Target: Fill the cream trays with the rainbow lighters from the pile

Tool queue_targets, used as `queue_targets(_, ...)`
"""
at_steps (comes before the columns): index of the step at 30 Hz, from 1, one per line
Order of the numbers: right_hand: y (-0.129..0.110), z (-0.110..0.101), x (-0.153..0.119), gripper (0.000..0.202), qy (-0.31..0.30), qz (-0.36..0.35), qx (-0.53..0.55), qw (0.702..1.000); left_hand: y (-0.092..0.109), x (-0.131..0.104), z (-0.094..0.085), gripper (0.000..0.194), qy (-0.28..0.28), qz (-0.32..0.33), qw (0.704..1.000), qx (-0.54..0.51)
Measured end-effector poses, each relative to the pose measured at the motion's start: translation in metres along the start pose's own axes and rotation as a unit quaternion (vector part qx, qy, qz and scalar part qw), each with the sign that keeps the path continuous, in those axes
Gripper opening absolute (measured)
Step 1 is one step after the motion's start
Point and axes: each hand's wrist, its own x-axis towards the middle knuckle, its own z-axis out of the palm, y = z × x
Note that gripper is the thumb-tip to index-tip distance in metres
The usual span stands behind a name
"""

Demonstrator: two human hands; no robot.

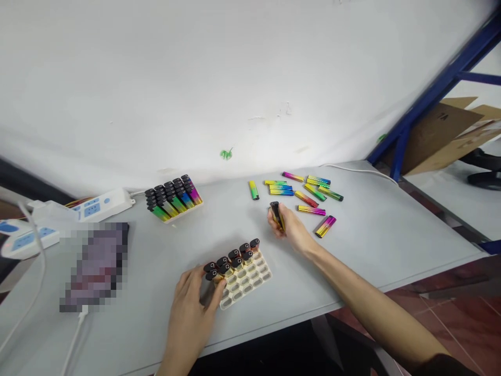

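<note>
My right hand (287, 225) is closed around a lighter (278, 215), its black top pointing up, above the table to the right of the tray. A cream tray (246, 293) with rows of oval slots lies in front of me. Several lighters (235, 260) with black tops stand upright in its two back rows, and the front slots are bare. My left hand (192, 303) grips the tray's left end, with the thumb at the near side and the fingers by the leftmost lighters.
Several shiny coloured lighters (311, 210) lie loose at the back right. A second tray (185, 212) full of upright lighters stands back left. Power strips (94, 208), a cable and a blurred-out item (96, 266) occupy the left side. Cardboard boxes (442, 136) sit beyond a blue frame.
</note>
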Motion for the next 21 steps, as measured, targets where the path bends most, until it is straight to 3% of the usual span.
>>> queue_targets(7,-0.018,-0.011,-0.006,0.027,-0.068,-0.088,-0.192,0.975,0.002,0.0,-0.002,0.035,0.005,0.02,1.0,0.005)
queue_targets(14,-0.014,-0.028,-0.003,0.026,-0.145,-0.011,-0.102,0.984,0.002,0.0,-0.002,0.035,0.004,0.017,1.0,0.018)
queue_targets(21,-0.006,-0.021,-0.004,0.028,-0.19,0.0,-0.089,0.978,0.001,0.0,-0.001,0.036,0.005,0.011,1.0,0.016)
